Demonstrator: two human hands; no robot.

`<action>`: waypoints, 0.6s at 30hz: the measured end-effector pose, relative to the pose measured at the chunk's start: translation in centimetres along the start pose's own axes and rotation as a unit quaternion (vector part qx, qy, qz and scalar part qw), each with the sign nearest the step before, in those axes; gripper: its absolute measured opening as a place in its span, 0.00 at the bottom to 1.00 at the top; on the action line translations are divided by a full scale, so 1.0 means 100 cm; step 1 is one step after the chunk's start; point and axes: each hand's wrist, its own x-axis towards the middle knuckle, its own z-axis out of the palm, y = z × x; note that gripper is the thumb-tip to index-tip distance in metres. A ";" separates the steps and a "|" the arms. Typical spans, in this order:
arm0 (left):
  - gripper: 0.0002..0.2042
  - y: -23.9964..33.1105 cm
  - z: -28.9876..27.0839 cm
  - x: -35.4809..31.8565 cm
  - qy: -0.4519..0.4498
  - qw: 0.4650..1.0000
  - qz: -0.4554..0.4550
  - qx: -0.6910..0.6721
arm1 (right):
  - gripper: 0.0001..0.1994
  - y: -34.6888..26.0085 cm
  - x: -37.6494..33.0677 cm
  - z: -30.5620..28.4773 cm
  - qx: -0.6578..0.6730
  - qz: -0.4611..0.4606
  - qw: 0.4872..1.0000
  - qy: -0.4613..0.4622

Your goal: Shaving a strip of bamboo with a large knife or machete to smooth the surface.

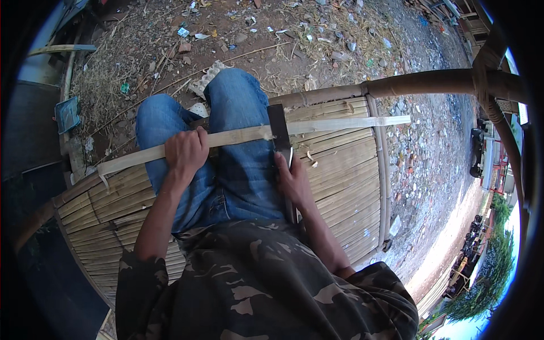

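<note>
A long, pale bamboo strip (241, 136) lies crosswise over my thighs, its right end reaching past the bench's edge. My left hand (186, 150) is closed round it near its left part, above my left knee. In my right hand (293, 180) is a knife (278, 122) with a broad, dark blade, pointing away from me. The blade crosses on top of the strip beside my right thigh, touching or very close to it. A thin curl of fibre hangs from the strip's left end. Part of the knife's handle is hidden by my fingers.
I sit on a slatted bamboo bench (345, 175) framed by a thick pole (419, 85). A few shavings (313, 159) lie on the slats. Beyond is dirt ground strewn with litter, a pale crumpled carton (208, 78) and a blue bag (68, 115). A dark wall stands at left.
</note>
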 end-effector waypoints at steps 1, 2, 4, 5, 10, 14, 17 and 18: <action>0.24 -0.001 0.002 0.000 -0.002 1.000 0.010 0.002 | 0.15 -0.005 -0.003 0.000 0.017 0.010 0.998 -0.057; 0.24 -0.001 0.003 0.001 -0.004 1.000 0.019 0.004 | 0.15 -0.014 -0.003 -0.003 0.033 0.020 0.993 -0.113; 0.24 -0.004 0.000 -0.003 -0.006 1.000 0.007 0.002 | 0.14 -0.053 -0.012 -0.038 0.200 0.055 0.978 -0.033; 0.24 -0.002 0.000 -0.002 -0.004 1.000 -0.002 -0.004 | 0.15 -0.052 -0.011 -0.039 0.195 0.029 0.980 0.028; 0.24 -0.002 0.002 0.013 0.013 1.000 -0.006 -0.001 | 0.19 -0.003 0.001 -0.011 0.025 0.043 0.997 -0.054; 0.24 -0.002 -0.004 -0.003 -0.002 1.000 -0.003 0.008 | 0.15 -0.036 -0.004 -0.036 0.187 0.025 0.981 0.046; 0.24 -0.001 0.000 -0.001 0.008 1.000 0.002 0.019 | 0.18 -0.012 -0.006 0.008 0.046 0.043 0.994 -0.094; 0.24 0.001 0.003 0.010 0.016 1.000 0.004 0.018 | 0.20 -0.010 -0.005 0.008 0.029 0.023 0.989 -0.146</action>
